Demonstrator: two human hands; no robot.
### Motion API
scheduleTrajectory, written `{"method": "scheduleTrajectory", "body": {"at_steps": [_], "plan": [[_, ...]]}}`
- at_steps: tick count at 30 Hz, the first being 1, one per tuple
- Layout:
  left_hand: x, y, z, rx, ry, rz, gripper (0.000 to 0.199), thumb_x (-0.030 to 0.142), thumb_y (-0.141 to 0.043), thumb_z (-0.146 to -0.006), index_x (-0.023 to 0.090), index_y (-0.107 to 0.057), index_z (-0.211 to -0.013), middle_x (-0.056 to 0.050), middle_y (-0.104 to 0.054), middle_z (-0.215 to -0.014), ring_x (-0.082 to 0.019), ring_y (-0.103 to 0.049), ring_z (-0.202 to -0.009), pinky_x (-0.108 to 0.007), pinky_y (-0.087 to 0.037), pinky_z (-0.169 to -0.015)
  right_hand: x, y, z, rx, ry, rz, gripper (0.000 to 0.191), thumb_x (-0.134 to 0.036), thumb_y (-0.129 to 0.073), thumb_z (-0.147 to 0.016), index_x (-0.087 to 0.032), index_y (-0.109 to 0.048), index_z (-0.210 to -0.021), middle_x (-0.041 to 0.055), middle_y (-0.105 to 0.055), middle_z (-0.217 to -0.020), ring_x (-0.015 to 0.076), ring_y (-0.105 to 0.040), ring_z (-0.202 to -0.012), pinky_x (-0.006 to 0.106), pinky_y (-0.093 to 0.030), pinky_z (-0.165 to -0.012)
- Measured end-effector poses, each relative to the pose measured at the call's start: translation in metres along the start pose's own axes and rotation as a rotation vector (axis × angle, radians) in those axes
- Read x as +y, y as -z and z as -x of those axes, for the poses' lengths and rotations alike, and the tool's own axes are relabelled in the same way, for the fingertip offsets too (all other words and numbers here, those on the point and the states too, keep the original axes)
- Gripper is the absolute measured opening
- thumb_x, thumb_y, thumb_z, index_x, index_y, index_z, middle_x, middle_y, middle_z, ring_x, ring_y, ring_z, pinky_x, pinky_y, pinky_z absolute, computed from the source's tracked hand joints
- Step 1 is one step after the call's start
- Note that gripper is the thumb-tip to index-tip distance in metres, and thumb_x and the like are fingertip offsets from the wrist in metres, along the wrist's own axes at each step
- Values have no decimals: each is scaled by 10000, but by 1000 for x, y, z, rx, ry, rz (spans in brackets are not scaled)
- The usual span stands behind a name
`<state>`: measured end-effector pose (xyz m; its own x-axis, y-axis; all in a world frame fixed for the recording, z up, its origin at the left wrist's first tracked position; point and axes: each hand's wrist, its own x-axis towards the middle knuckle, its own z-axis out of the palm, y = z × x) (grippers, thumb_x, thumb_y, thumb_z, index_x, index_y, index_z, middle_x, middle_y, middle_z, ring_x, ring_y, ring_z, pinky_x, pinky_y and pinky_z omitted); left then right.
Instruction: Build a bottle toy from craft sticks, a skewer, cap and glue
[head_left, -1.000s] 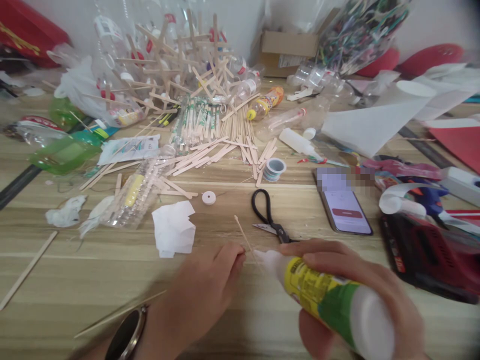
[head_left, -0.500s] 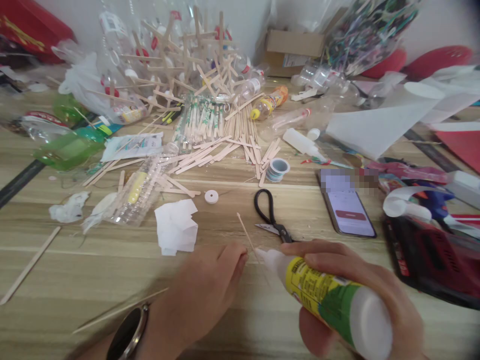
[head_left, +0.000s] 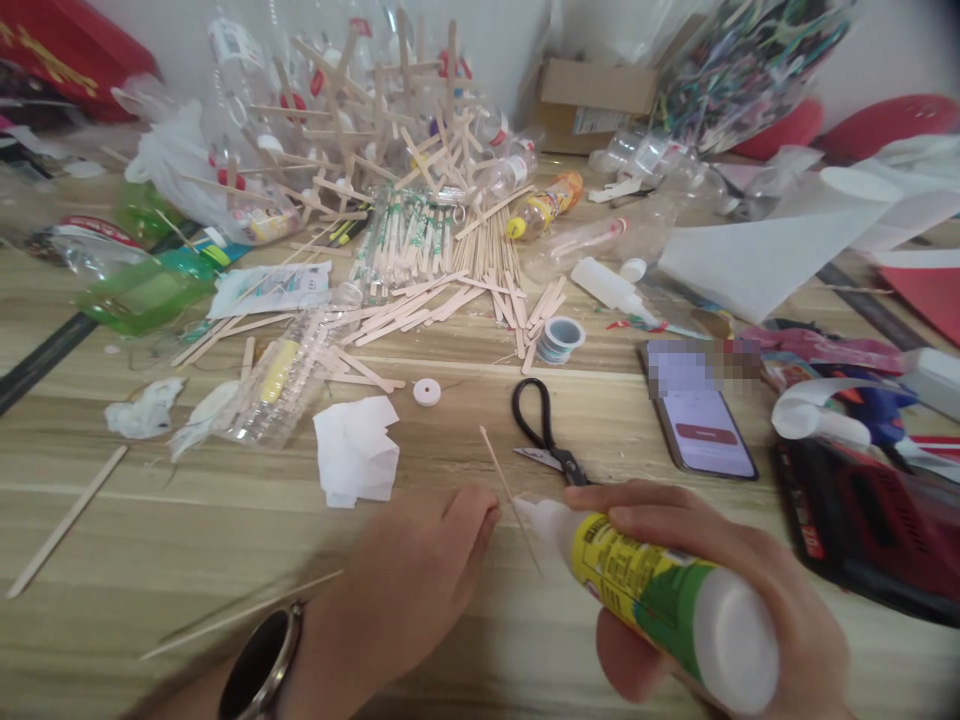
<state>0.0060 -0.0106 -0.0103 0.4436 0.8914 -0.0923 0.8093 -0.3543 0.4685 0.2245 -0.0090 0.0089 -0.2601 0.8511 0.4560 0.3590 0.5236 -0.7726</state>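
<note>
My right hand [head_left: 720, 560] is wrapped round a glue bottle [head_left: 645, 590] with a yellow and green label, tilted so its white nozzle points left. The nozzle tip is at a thin wooden stick [head_left: 499, 465] that slants across the middle of the view; whether they touch I cannot tell. Left of that stick, my left hand [head_left: 427, 550] is closed, thumb and fingers pressed together, and what they pinch, if anything, is hidden. A watch sits on the left wrist. Black-handled scissors [head_left: 544, 440] lie just beyond the bottle. Another thin stick [head_left: 232, 620] passes by my left forearm.
White paper pieces [head_left: 356, 450], a small white spool [head_left: 427, 391] and a blue thread reel [head_left: 559, 340] lie ahead. Craft sticks and plastic bottles are heaped behind them. On the right are a phone [head_left: 716, 435] and a dark red tool case [head_left: 885, 530].
The view has shifted slightly, so the table things appear a little further right. The bottle's nozzle looks drawn back a touch from the stick. Both hands keep nearly the same pose.
</note>
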Motion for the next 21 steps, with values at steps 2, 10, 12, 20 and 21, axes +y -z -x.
{"method": "scheduleTrajectory", "body": {"at_steps": [2, 10, 12, 20, 21], "plan": [[0, -1, 1, 0, -4, 0, 272, 208, -338, -979, 215, -610, -977, -31, -704, -801, -208, -671, -720, -304, -501, -630, 0, -1, 0, 3, 12, 11, 272, -361, -447, -965, -320, -709, -1025, 53, -781, -925, 246, -755, -748, 356, -629, -678], [-2, -4, 1, -12, -11, -28, 256, 204, -344, -976, 224, -599, -974, -23, -701, -796, -221, -669, -702, -318, -494, -607, -3, 0, -6, -36, 87, 78, 206, -366, -518, -943, -300, -688, -1040, 48, -784, -906, 216, -756, -705, 291, -628, -644], [-2, -4, 1, -15, -6, -24, 254, 203, -348, -974, 225, -601, -981, -25, -704, -809, -223, -671, -715, -322, -498, -618, -1, 1, -6, -32, 82, 71, 238, -350, -467, -966, -293, -688, -1032, 47, -784, -919, 212, -758, -718, 282, -626, -644], [-1, 0, 1, 2, 3, 23, 266, 223, -339, -984, 215, -605, -986, -33, -706, -819, -199, -674, -748, -294, -512, -665, 1, -2, 0, 158, 54, 5, 323, -476, -690, -809, -287, -659, -1068, 52, -771, -932, 265, -748, -739, 331, -630, -595], [-1, 0, 1, 9, 4, 19, 268, 224, -339, -984, 213, -607, -980, -33, -703, -808, -197, -673, -743, -290, -512, -662, 0, -2, 0, 185, 29, 1, 334, -488, -704, -790, -288, -664, -1055, 52, -771, -920, 268, -746, -735, 335, -629, -589]]}}
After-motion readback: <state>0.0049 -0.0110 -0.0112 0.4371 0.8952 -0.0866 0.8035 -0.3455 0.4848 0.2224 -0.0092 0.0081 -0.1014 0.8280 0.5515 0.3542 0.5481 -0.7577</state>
